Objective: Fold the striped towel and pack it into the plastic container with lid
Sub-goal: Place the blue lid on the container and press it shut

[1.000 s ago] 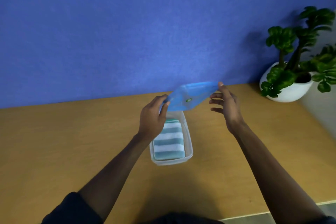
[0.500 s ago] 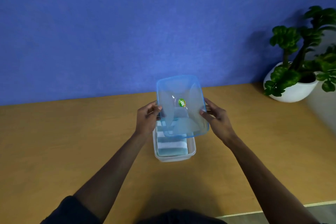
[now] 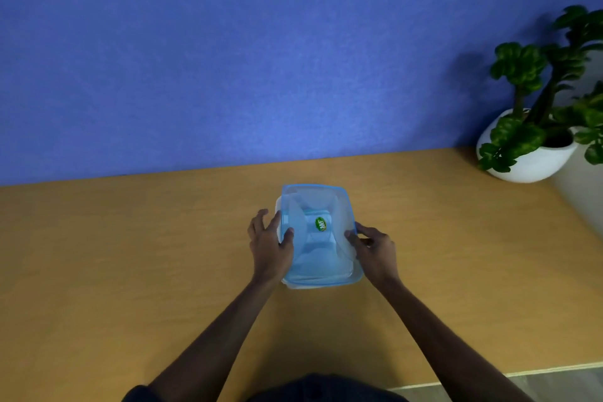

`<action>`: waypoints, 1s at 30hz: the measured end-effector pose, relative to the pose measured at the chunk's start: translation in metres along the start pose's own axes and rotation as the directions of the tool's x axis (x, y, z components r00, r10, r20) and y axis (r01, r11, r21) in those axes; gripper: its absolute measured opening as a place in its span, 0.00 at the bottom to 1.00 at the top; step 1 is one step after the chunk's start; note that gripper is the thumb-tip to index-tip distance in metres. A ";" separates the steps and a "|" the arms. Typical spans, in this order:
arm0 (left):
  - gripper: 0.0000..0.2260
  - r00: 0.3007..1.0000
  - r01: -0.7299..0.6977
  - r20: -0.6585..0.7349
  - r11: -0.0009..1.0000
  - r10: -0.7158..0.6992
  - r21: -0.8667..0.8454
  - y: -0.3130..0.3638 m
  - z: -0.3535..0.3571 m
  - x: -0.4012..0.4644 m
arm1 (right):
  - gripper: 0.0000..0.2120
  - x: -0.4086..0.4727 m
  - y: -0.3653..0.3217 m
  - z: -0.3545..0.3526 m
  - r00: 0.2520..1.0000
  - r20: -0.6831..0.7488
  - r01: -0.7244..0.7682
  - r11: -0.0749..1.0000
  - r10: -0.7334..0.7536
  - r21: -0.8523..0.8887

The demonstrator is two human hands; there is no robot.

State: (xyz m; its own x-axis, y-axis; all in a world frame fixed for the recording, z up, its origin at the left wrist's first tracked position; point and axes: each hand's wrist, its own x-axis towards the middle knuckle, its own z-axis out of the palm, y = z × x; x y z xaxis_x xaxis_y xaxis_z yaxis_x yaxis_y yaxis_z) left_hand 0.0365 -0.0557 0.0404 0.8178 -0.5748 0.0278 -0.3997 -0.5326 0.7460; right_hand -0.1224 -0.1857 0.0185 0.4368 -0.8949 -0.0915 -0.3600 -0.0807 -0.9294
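One plastic container [image 3: 278, 206] sits near the middle of the wooden table [image 3: 130, 254], covered by one translucent blue lid [image 3: 318, 206]. The lid is a rounded rectangle whose long axis runs from the person's side toward the blue wall [image 3: 228, 59], with the far short edge pointing at the wall and the near short edge toward the person. It sits slightly askew, so that a strip of the container's pale rim shows past its far left corner. A single small green oval sticker [image 3: 321, 225] marks the lid's centre. The towel cannot be made out through the lid.

Two hands grip the lid at its long sides. The left hand [image 3: 270, 245] lies against the left edge, thumb on top of the lid and fingers loosely spread down the side. The right hand [image 3: 375, 248] pinches the right edge with thumb and curled fingers.

One potted plant [image 3: 522, 137] in a white bowl stands at the table's far right corner, well apart from the container.
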 end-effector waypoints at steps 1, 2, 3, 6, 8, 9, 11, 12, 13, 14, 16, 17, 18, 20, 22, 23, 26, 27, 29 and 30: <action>0.20 1.000 0.012 0.004 1.000 -0.012 0.021 -0.001 0.001 0.000 | 0.20 0.000 0.001 0.002 1.000 -0.001 0.008 1.000 -0.008 -0.006; 0.21 1.000 0.019 0.011 0.999 -0.019 0.035 -0.002 0.002 -0.001 | 0.19 0.000 0.002 0.004 1.000 -0.002 0.015 1.000 -0.015 -0.019; 0.21 1.000 0.022 0.020 0.999 -0.022 0.048 -0.004 0.003 -0.002 | 0.19 -0.001 0.002 0.006 1.000 -0.003 0.016 0.999 -0.016 -0.037; 0.22 0.998 0.030 0.050 0.998 -0.033 0.061 -0.010 0.006 -0.005 | 0.21 0.001 0.006 0.008 1.000 -0.001 -0.001 0.997 0.001 -0.079; 0.22 0.997 0.036 0.070 0.999 -0.039 0.038 -0.016 0.008 -0.005 | 0.22 0.002 0.007 0.010 1.000 0.009 0.005 0.994 -0.004 -0.112; 0.22 0.996 0.040 0.080 0.999 -0.041 0.020 -0.018 0.009 -0.005 | 0.22 0.003 0.007 0.010 1.000 0.011 0.006 0.993 -0.005 -0.120; 0.22 0.994 0.048 0.098 0.998 -0.045 -0.027 -0.020 0.010 -0.005 | 0.22 0.005 0.006 0.012 1.000 0.009 0.004 0.992 -0.003 -0.123; 0.22 0.994 0.050 0.104 0.998 -0.045 -0.049 -0.020 0.010 -0.004 | 0.22 0.006 0.005 0.012 1.000 0.009 0.005 0.992 -0.004 -0.123; 0.22 0.994 0.054 0.103 0.996 -0.047 -0.068 -0.021 0.010 -0.004 | 0.21 0.007 0.004 0.014 1.000 0.013 0.009 0.992 -0.007 -0.125; 0.22 0.994 0.056 0.099 0.995 -0.047 -0.086 -0.021 0.010 -0.004 | 0.21 0.008 0.003 0.015 1.000 0.019 0.013 0.992 -0.010 -0.127; 0.22 0.996 0.058 0.080 0.989 -0.048 -0.134 -0.022 0.012 -0.005 | 0.19 0.007 0.001 0.019 0.999 0.029 0.017 0.992 -0.014 -0.126; 0.22 0.996 0.070 0.070 0.985 -0.059 -0.161 -0.024 0.012 -0.005 | 0.19 0.007 0.000 0.021 0.999 0.028 0.020 0.992 -0.017 -0.126; 0.22 0.995 0.093 0.064 0.979 -0.082 -0.183 -0.026 0.013 -0.006 | 0.19 0.006 -0.001 0.023 1.000 0.021 0.021 0.992 -0.019 -0.125; 0.22 0.990 0.138 0.058 0.967 -0.128 -0.213 -0.031 0.015 -0.008 | 0.19 0.004 -0.001 0.027 1.000 0.000 0.017 0.992 -0.017 -0.127; 0.21 0.990 0.136 0.055 0.959 -0.127 -0.248 -0.036 0.018 -0.009 | 0.21 0.003 0.000 0.029 1.000 -0.013 0.015 0.990 -0.017 -0.139; 0.21 0.992 0.127 0.052 0.956 -0.118 -0.264 -0.038 0.019 -0.010 | 0.21 0.002 0.000 0.030 1.000 -0.017 0.018 0.989 -0.021 -0.145; 0.20 0.993 0.118 0.030 0.942 -0.114 -0.316 -0.041 0.024 -0.006 | 0.22 0.003 0.000 0.030 0.999 -0.016 0.042 0.984 -0.045 -0.175; 0.19 0.992 0.123 0.023 0.932 -0.122 -0.342 -0.042 0.024 -0.003 | 0.22 0.003 0.000 0.030 0.999 -0.010 0.047 0.982 -0.050 -0.185; 0.16 0.989 0.141 0.010 0.915 -0.148 -0.378 -0.043 0.026 0.008 | 0.23 0.005 0.000 0.030 0.999 -0.001 0.037 0.981 -0.038 -0.189; 0.13 0.986 0.156 0.005 0.910 -0.167 -0.383 -0.043 0.026 0.015 | 0.23 0.006 0.000 0.031 1.000 -0.001 0.028 0.982 -0.029 -0.187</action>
State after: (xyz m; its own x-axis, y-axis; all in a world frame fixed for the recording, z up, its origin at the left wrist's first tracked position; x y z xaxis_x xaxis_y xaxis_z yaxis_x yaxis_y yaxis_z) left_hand 0.0548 -0.0576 -0.0086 0.8711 -0.4807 -0.1005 -0.0776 -0.3367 0.9384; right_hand -0.0942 -0.1776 0.0074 0.4460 -0.8927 -0.0640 -0.4956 -0.1868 -0.8482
